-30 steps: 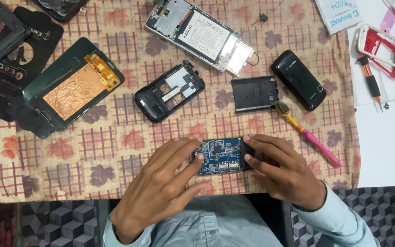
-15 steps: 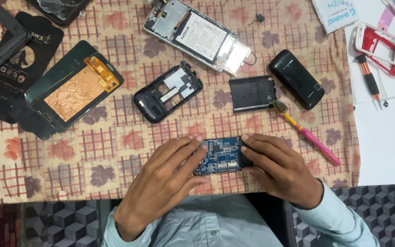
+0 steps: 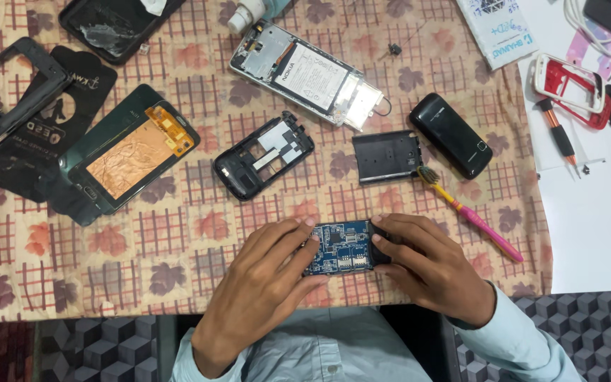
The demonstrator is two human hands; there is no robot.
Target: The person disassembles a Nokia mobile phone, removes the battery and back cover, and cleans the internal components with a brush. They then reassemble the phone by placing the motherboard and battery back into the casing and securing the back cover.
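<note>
Holding: the blue circuit board (image 3: 339, 247) sits between my two hands, just above the near edge of the worktop (image 3: 143, 283), right in front of me.
Left grip: my left hand (image 3: 266, 283) pinches the board's left end, fingers closed over its top and lower edge.
Right grip: my right hand (image 3: 429, 265) clamps the right end, where something dark sits under my fingertips; I cannot tell what.
Doing it well: I judge the pressure should stay on the board's edges, off the small parts on its face, and both ends level so it does not flex.
Just beyond right grip: a pink-handled brush (image 3: 472, 216) lies slanted, near my knuckles.
Further out: a black back cover (image 3: 388, 156) and an empty black phone frame (image 3: 263, 155) lie well apart from my hands.
Farthest: an opened phone with a white battery (image 3: 309, 73).
</note>
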